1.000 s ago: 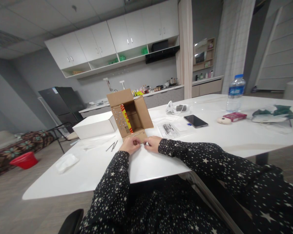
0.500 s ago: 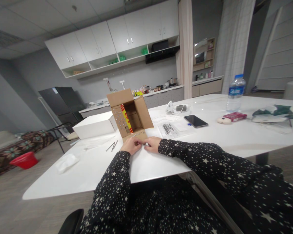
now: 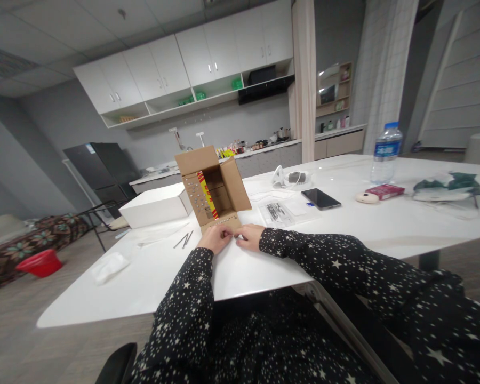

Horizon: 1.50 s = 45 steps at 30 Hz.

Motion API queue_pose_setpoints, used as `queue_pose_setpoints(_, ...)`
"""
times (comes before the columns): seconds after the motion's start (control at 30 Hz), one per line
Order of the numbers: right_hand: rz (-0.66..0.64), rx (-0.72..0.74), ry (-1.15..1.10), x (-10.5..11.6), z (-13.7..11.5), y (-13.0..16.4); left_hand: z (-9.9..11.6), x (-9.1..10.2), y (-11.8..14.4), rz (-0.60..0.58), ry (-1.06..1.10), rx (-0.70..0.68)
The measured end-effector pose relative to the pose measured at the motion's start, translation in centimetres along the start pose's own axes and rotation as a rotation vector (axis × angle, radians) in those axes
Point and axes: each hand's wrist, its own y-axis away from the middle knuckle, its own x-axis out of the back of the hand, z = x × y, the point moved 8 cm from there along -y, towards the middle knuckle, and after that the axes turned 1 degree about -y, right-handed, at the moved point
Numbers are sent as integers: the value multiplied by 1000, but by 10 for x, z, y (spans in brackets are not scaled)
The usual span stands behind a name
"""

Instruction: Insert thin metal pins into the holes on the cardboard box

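A brown cardboard box (image 3: 218,193) stands on the table in front of me, its flaps spread open. Many small shiny dots and a red-and-yellow tape strip (image 3: 207,194) cover its left flap. More dots line the near flap (image 3: 224,221). At that flap's near edge, my left hand (image 3: 214,238) has its fingers curled and closed. My right hand (image 3: 249,236) is close beside it, thumb and fingers pinched together. Whatever is between the fingertips is too small to make out. Two thin metal sticks (image 3: 183,240) lie left of my left hand.
On the white table (image 3: 152,282) are a white box (image 3: 156,206), crumpled tissue (image 3: 109,268), a clear plastic bag (image 3: 282,212) and a phone (image 3: 320,198). Farther right stand a water bottle (image 3: 385,154), a red packet (image 3: 385,191) and a beige case (image 3: 367,198).
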Motion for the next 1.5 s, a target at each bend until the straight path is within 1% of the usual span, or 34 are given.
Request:
queue_pose_setpoints(0.27,1,-17,6,1,0,1,-2,2,1,2,18,35)
queue_pose_setpoints(0.33,0,-8,10,1,-1,1,-4,5,1,37,-3,64)
queue_pose_setpoints(0.4,-6,-8,25,0,-2,0,-7,13,2,103,-48,104)
queue_pose_setpoints(0.47,-16,-24,45,-2,-1,-2,-10,21,3,174,-112,171)
queue_pose_setpoints(0.53,-25,-37,53,-3,0,-3,-15,30,6,229,-167,285)
queue_pose_setpoints(0.63,-28,-46,51,-4,1,-3,-22,37,11,272,-209,422)
queue_pose_setpoints(0.73,-26,-54,47,-3,1,-2,-26,39,15,286,-232,493)
queue_pose_setpoints(0.93,-23,-52,38,-2,0,-1,-33,35,16,243,-213,531)
queue_pose_setpoints(1.1,-20,-48,37,-2,0,-1,-35,35,15,256,-206,520)
queue_pose_setpoints(1.33,-19,-48,34,-2,1,-2,-35,34,14,242,-219,514)
queue_pose_setpoints(1.5,-20,-35,33,-2,-1,-1,-36,35,16,251,-214,539)
